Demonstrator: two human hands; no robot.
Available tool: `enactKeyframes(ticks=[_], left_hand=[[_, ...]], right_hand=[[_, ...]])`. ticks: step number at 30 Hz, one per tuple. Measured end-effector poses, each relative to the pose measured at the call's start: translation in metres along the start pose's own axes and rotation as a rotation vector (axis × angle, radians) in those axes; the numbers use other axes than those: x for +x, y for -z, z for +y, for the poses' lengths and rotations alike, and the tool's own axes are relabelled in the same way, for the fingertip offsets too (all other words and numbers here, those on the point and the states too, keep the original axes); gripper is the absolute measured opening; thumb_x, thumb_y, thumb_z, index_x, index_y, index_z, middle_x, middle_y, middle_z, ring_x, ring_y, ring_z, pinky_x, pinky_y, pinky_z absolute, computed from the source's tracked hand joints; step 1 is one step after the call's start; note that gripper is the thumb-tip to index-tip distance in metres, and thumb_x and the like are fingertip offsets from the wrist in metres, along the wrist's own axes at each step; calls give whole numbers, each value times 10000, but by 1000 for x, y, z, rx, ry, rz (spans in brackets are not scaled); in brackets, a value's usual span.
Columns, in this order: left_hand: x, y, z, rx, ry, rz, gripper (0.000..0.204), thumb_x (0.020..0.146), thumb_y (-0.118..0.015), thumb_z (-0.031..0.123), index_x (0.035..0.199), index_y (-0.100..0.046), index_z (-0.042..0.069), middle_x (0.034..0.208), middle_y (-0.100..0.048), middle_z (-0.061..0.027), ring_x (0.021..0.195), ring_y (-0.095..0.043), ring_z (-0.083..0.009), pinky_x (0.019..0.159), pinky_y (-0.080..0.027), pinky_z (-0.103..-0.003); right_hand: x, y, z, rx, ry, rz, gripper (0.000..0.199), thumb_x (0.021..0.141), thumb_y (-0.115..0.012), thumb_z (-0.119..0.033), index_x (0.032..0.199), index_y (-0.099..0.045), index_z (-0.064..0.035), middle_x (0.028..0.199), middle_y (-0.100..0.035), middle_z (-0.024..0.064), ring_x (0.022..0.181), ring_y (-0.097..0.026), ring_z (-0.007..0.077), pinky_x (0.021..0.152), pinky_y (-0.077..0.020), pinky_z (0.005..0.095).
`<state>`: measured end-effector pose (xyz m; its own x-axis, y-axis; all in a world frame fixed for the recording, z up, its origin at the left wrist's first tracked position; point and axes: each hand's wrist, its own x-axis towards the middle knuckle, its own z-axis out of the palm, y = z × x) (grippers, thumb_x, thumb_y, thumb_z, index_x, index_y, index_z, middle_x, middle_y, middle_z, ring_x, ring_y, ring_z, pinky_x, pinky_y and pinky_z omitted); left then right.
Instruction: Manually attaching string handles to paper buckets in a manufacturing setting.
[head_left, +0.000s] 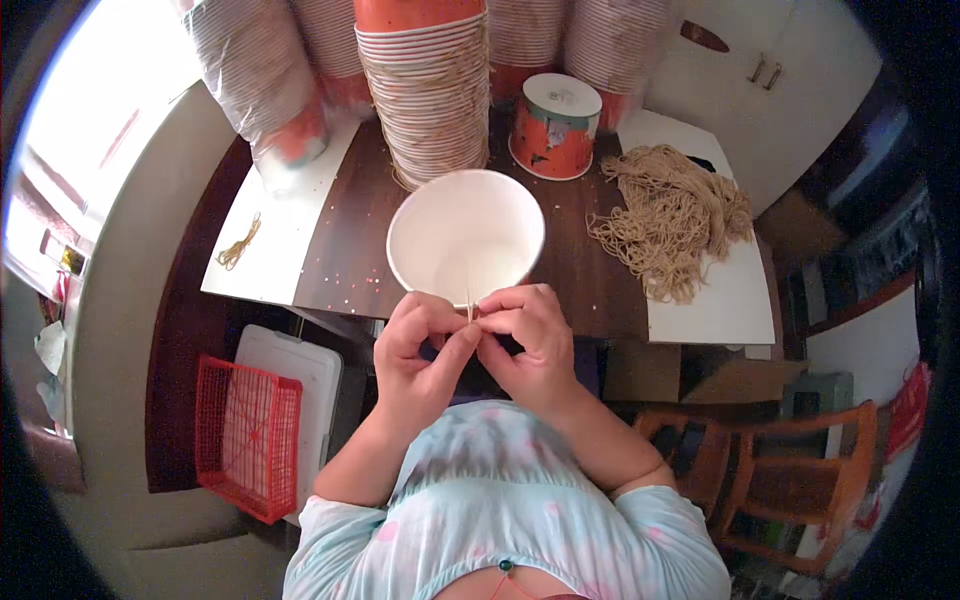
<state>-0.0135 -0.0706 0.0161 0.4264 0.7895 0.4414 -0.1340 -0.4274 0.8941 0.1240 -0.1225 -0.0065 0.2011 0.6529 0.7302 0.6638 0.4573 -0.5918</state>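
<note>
In front of me on the table stands a white paper bucket (412, 240), its open mouth facing up. At its near rim, my left hand (415, 345) and my right hand (532, 335) meet with their fingertips almost touching. Both are closed in a pinch on a thin pale cord (470, 312), held between thumbs and forefingers. Strands of it run up against the bucket's inside. Whether the cord passes through the rim is too small to tell.
Behind the bucket rises a tall stack of nested buckets (425, 105). An orange bucket (553, 145) sits upside down beside it. Tan cords (675, 215) lie heaped at right, a small cord bundle (239, 243) at left. Below are a red basket (250, 435) and wooden chair (790, 485).
</note>
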Motion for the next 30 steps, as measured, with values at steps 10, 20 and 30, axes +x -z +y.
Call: enactKeyframes(ticks=[10, 20, 30], left_hand=[[13, -6, 9, -475, 82, 46, 61, 818, -597, -34, 814, -560, 14, 869, -535, -43, 788, -493, -115, 708, -399, -237], [37, 16, -23, -706, 123, -15, 40, 812, -598, 0, 785, -570, -1, 876, -537, -53, 800, -500, -102, 735, -379, -234], [40, 61, -49, -151, 44, 577, 291, 913, -499, 254, 994, -644, 14, 971, -596, -67, 917, -537, -160, 821, -412, -301]], right_hand=[[-1, -3, 17, -203, 62, -41, 152, 691, -693, -158, 812, -604, -141, 914, -605, -1, 867, -528, 248, 802, -365, 399], [48, 33, 7, -329, 16, -295, 459, 709, -730, -290, 1093, -597, -77, 1212, -493, 172, 1093, -492, 346, 956, -365, 449], [127, 25, 107, -214, -448, -692, 287, 780, -644, -206, 962, -657, 15, 809, -684, 139, 740, -657, 257, 685, -504, 345]])
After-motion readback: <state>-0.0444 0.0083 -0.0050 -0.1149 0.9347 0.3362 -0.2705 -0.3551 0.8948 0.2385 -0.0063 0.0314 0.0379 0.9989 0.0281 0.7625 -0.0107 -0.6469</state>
